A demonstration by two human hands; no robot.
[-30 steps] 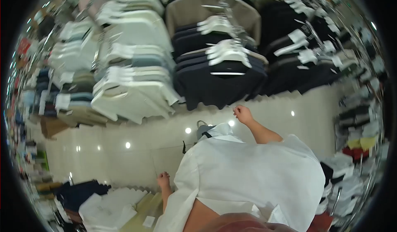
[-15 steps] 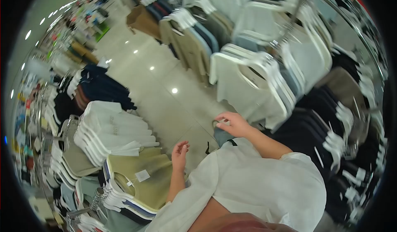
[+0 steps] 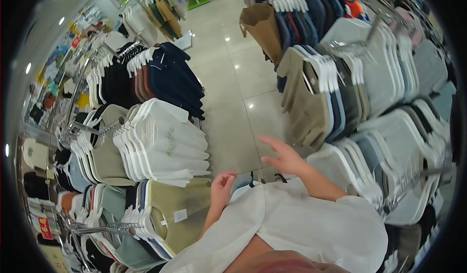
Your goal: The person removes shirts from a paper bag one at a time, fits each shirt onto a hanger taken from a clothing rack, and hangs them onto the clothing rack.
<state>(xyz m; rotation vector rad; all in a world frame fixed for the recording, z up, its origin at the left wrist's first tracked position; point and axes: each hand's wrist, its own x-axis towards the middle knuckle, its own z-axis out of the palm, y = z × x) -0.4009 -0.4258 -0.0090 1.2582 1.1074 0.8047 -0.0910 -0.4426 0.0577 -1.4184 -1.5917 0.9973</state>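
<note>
My left hand [image 3: 223, 188] is low in the middle of the view, its fingers loosely bent and nothing in it. It is nearest to the olive-yellow shirt [image 3: 187, 205] on the rack at the left, with no visible contact. To its right, my right hand [image 3: 283, 157] reaches forward over the floor, fingers apart and empty. The tan shirt [image 3: 307, 110] hangs beyond my right hand, and a white shirt [image 3: 170, 139] hangs up and to the left of my left hand.
A tiled aisle [image 3: 231, 88] runs forward between clothes racks. Navy shirts [image 3: 177, 81] hang at the left, a brown garment [image 3: 260, 27] and pale shirts [image 3: 389, 132] at the right. Metal rack arms [image 3: 104, 228] stick out near the left edge.
The view has swung left, from facing a row of racks to looking along the aisle. My right hand has opened from a curled shape. Both hands remain empty.
</note>
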